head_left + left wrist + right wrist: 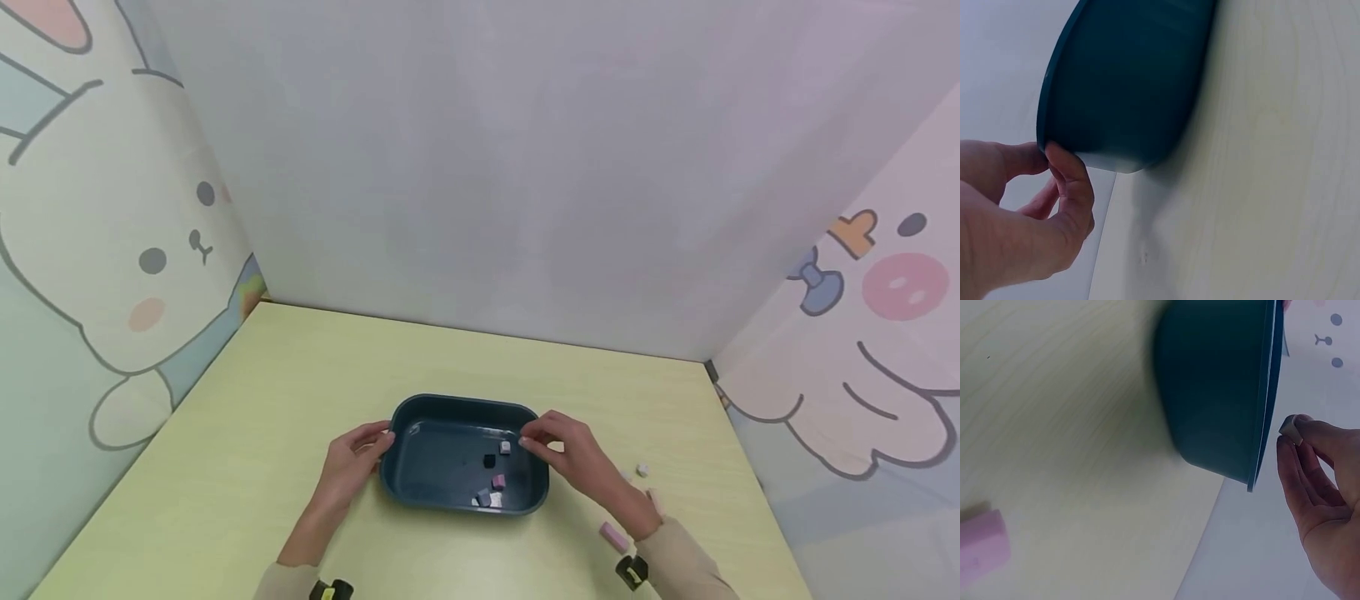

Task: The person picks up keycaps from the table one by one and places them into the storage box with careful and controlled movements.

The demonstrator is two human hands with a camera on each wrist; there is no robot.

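A dark teal tray [465, 401] sits mid-table. My left hand [381, 447] holds its left rim, and in the left wrist view the thumb and fingers of that hand [1047, 154] pinch the edge of the tray [1122, 81]. Over the tray's right rim my right hand [525, 442] pinches a small pale block [505, 447]. The right wrist view shows that block [1291, 427] between my right hand's fingertips [1287, 435], just beyond the tray [1216, 387]. Inside the tray lie a black block [489, 460], a pink block [498, 482] and two more [487, 499].
On the pale yellow table right of the tray lie a small white cube [642, 470] and a long pink block [613, 536], also seen as the pink block [982, 550] in the right wrist view. Cartoon-printed walls enclose the table on three sides.
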